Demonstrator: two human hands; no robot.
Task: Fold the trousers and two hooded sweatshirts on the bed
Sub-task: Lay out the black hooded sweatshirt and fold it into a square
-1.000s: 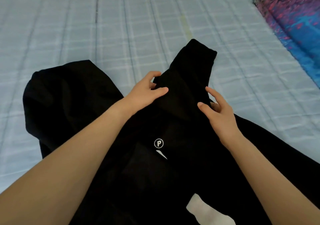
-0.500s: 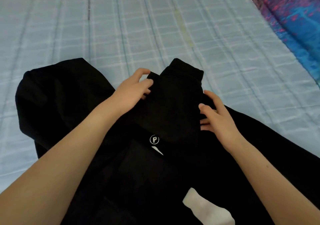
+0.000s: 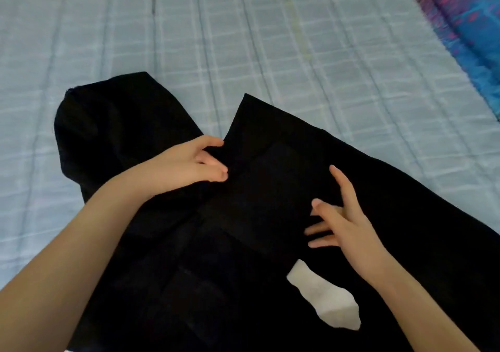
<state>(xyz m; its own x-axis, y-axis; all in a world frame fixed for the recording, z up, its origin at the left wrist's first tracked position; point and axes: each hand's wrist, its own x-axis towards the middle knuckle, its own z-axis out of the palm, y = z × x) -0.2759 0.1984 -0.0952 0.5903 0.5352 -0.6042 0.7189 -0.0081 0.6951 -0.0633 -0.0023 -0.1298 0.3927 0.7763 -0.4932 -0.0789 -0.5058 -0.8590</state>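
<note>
The head view looks down on a black sweatshirt (image 3: 270, 216) lying across the near and middle part of the bed (image 3: 270, 40). Its hood (image 3: 113, 124) is bunched at the left, and a folded panel lies over the chest. The left hand (image 3: 186, 166) grips a tuck of cloth at the neck, between the hood and the panel, with thumb and fingers curled around it. The right hand (image 3: 349, 224) is spread with straight fingers over the panel's right edge; I cannot tell whether it presses down or hovers just above. A white patch (image 3: 324, 303) shows near the right wrist, and a bright patterned blanket (image 3: 465, 27) lies at the far right. The likely risk is that the loose panel slides or springs open if the left hand pulls while the right is not pinning it. The bunched hood could also drag the fold crooked.
</note>
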